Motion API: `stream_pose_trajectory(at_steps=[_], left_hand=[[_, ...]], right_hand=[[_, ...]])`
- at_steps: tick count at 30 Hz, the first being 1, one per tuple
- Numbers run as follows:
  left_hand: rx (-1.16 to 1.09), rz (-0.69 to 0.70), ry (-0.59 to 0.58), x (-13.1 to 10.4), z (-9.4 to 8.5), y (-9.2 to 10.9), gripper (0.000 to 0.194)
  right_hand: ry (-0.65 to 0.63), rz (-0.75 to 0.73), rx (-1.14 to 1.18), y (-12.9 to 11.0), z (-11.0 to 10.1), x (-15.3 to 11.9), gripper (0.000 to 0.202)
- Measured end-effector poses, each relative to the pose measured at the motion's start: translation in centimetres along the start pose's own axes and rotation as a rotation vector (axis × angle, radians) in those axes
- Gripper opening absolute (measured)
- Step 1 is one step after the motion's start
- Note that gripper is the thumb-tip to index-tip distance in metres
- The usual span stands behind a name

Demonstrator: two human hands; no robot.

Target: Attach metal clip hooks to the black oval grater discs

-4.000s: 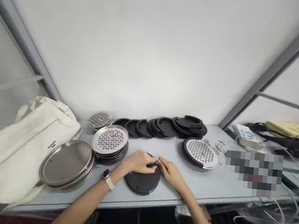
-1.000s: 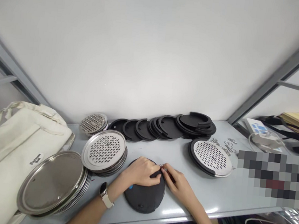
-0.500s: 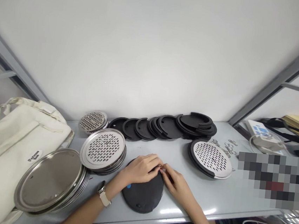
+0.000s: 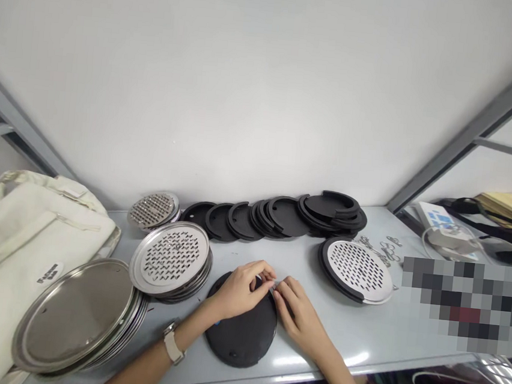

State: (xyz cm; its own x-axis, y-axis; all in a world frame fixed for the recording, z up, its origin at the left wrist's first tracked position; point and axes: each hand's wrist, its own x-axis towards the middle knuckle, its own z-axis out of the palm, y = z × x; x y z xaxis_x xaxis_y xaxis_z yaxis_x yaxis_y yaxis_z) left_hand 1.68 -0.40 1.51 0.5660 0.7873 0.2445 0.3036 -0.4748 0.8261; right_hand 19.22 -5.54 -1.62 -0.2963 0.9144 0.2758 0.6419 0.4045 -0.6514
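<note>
A round black disc [image 4: 242, 332] lies flat near the front edge of the grey table [image 4: 406, 327]. My left hand [image 4: 240, 290] rests on the disc's far rim with its fingers curled. My right hand [image 4: 296, 313] meets it there, and the fingertips of both pinch a small metal piece [image 4: 274, 285] at the rim. The piece is too small to make out. A watch sits on my left wrist.
Stacks of perforated steel plates [image 4: 170, 259] and plain steel plates [image 4: 76, 313] stand at the left beside a white cloth bag [image 4: 20, 236]. Black rings [image 4: 276, 215] line the back. A finished perforated plate in a black ring [image 4: 357, 268] and loose metal clips [image 4: 386, 247] lie right.
Both hands have stayed at the disc's far rim on the small piece. Only the camera has shifted slightly, so the scene sits a little differently in the frame.
</note>
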Motion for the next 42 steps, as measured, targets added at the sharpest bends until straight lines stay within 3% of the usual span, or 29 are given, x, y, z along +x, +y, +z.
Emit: stream_pose_trajectory(at_steps=[4, 8, 13, 16, 29, 42], left_hand=[[0.061, 0.016, 0.006, -0.1, 0.0, 0.0, 0.014], [0.320, 0.071, 0.026, -0.3, -0.4, 0.2, 0.005], [0.562, 0.165, -0.224, -0.5, -1.7, 0.3, 0.014], [0.610, 0.208, -0.285, -0.6, -1.9, 0.0, 0.015], [0.678, 0.253, -0.255, -0.5, -1.1, -0.7, 0.012], [0.681, 0.217, -0.261, -0.4, -1.0, -0.6, 0.014]], right_hand=[[0.006, 0.015, 0.009, -0.1, -0.2, 0.1, 0.019], [-0.015, 0.023, 0.020, 0.1, -0.1, 0.2, 0.023], [-0.055, 0.036, 0.023, 0.3, 0.0, 0.3, 0.029], [-0.070, 0.049, 0.028, 0.3, 0.0, 0.3, 0.029], [-0.109, 0.158, 0.141, 0.3, -0.5, 0.5, 0.025], [-0.164, 0.076, -0.027, 0.7, -0.2, 1.5, 0.028]])
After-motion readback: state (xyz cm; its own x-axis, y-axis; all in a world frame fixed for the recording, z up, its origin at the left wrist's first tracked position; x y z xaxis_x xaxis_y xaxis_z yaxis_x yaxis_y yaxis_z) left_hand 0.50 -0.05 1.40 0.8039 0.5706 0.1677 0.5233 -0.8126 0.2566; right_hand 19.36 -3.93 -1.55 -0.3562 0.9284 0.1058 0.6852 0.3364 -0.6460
